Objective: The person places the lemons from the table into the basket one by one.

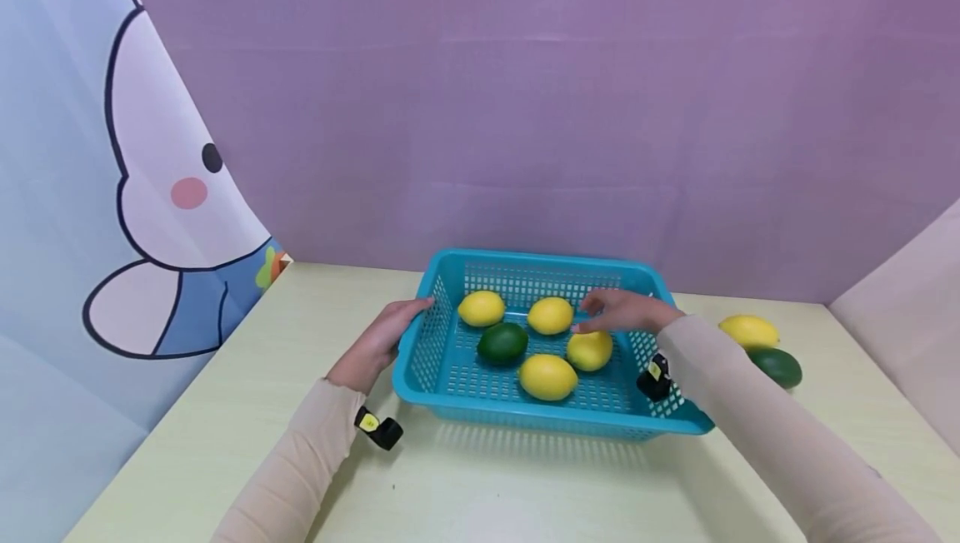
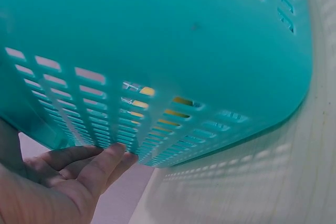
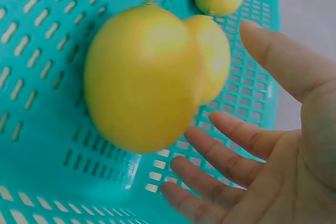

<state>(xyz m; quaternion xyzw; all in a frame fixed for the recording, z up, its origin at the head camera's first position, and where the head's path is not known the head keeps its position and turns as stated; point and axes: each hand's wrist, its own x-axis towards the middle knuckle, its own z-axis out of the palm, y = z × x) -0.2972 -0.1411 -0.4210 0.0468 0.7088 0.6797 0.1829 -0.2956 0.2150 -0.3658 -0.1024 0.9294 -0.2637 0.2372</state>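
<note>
A turquoise plastic basket point(image 1: 525, 420) holds several yellow lemons and one dark green avocado-shaped fruit point(image 1: 502, 343). My left hand point(image 1: 382, 339) grips the basket's left side, with a digit over the rim and fingers against the outer perforated wall point(image 2: 105, 116). Over the basket's right part is my right hand point(image 1: 626, 310), its fingers spread and nothing held. Closest to it lies a lemon point(image 1: 590, 351), large in the right wrist view. Three other lemons rest inside: one back left point(image 1: 482, 308), one back middle point(image 1: 551, 316), one in front point(image 1: 547, 377).
On the pale table point(image 1: 480, 485), right of the basket, lie another lemon point(image 1: 750, 331) and a green fruit point(image 1: 777, 367), partly hidden by the right sleeve. A purple cloth point(image 1: 525, 110) hangs behind, and a cartoon-printed cloth point(image 1: 165, 193) is at the left.
</note>
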